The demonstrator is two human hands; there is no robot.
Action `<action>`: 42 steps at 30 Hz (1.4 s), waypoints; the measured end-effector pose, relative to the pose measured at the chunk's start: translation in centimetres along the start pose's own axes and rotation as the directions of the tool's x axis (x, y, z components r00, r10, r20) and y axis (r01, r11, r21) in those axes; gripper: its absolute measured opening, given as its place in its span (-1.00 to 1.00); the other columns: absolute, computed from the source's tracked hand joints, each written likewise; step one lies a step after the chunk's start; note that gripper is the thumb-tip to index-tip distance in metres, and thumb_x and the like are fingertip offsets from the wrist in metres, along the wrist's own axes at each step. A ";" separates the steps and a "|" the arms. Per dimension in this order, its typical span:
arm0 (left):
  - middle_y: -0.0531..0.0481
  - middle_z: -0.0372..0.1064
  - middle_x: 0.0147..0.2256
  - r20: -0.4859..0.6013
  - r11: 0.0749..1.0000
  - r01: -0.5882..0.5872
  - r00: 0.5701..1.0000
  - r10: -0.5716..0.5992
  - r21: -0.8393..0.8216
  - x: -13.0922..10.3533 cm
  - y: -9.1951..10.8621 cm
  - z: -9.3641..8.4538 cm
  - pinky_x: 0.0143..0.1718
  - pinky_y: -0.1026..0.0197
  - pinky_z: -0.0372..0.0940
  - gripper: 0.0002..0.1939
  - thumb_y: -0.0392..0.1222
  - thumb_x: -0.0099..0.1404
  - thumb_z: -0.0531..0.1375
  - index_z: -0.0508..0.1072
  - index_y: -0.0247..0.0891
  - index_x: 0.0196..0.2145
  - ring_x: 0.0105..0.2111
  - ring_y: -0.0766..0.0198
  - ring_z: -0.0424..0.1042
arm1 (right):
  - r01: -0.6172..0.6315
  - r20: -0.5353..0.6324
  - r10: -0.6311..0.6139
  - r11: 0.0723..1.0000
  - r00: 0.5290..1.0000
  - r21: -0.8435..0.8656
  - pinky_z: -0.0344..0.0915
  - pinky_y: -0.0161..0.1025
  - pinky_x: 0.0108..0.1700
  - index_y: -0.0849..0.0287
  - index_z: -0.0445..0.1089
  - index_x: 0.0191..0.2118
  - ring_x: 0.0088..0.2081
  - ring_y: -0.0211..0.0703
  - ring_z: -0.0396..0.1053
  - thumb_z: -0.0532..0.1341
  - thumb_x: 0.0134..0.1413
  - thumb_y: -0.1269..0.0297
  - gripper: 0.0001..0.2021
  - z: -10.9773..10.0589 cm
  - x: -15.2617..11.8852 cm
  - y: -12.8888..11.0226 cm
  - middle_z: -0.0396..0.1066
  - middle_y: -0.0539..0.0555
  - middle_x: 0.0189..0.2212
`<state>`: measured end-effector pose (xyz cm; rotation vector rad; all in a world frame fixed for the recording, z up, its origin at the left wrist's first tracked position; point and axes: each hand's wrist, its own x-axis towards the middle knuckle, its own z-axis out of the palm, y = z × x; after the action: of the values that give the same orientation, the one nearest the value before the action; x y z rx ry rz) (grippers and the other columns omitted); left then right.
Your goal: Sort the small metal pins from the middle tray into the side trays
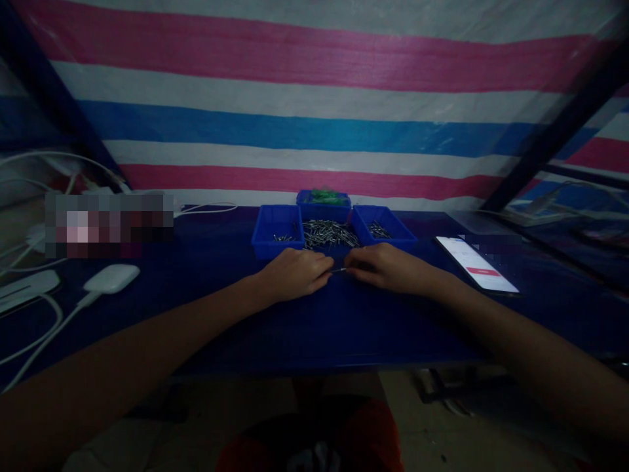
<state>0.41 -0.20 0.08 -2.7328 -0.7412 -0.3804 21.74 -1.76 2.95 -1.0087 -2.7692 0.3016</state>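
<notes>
My left hand [297,272] and my right hand [388,267] face each other low over the table, fingers closed in a pinch. Between their fingertips runs a thin, pale metal piece [338,270], gripped at both ends; it is too small to tell its exact kind. Just beyond the hands lies a pile of slim metal pieces [330,233]. A blue bin [276,246] left of the pile holds some small metal pieces, and another blue bin [400,239] on the right holds more. At the back, a third blue bin [324,208] contains green items [324,195].
A phone [479,265] with a lit screen lies to the right on the blue table [314,334]. On the left are a white charger [112,278] and several white cables [54,328]. A striped sheet [314,78] hangs behind, between dark blue posts [555,124].
</notes>
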 end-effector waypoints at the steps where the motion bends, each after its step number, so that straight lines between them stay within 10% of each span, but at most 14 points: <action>1: 0.05 0.34 -0.44 -0.005 1.000 -0.003 1.000 0.003 0.002 0.0 0.0 0.0 -0.48 0.31 0.15 -0.83 -0.18 0.27 -0.02 0.31 -0.29 -0.37 -0.43 0.35 0.36 | -0.005 0.003 0.005 1.000 1.000 -0.005 0.14 -0.30 -0.36 0.21 0.28 -0.27 -0.43 -0.28 0.29 0.01 0.12 0.29 -0.84 0.0 0.0 0.1 0.36 0.04 -0.42; 16: 0.04 0.29 -0.38 -0.170 0.983 -0.166 0.969 0.178 0.080 -0.2 0.3 -0.5 -0.47 0.32 0.15 -0.75 -0.19 0.34 -0.09 0.35 -0.24 -0.31 -0.44 0.38 0.32 | 0.027 0.053 -0.027 1.000 0.998 0.000 0.07 -0.34 -0.45 0.21 0.21 -0.37 -0.51 -0.34 0.22 0.04 0.05 0.38 -0.95 0.6 0.2 -0.4 0.26 -0.02 -0.52; 42: 0.03 0.31 -0.47 -0.130 0.995 -0.026 0.991 0.038 0.099 0.0 0.1 -0.1 -0.49 0.30 0.14 -0.70 -0.17 0.33 -0.09 0.33 -0.30 -0.44 -0.47 0.36 0.32 | -0.060 -0.006 0.059 0.995 0.998 -0.080 0.13 -0.30 -0.38 0.21 0.25 -0.26 -0.43 -0.26 0.31 0.00 0.10 0.35 -0.86 -0.1 0.0 0.0 0.37 0.07 -0.42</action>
<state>0.49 -0.32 0.17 -2.5962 -0.6622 -0.4994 21.77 -1.73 3.02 -1.1106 -2.7714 0.1982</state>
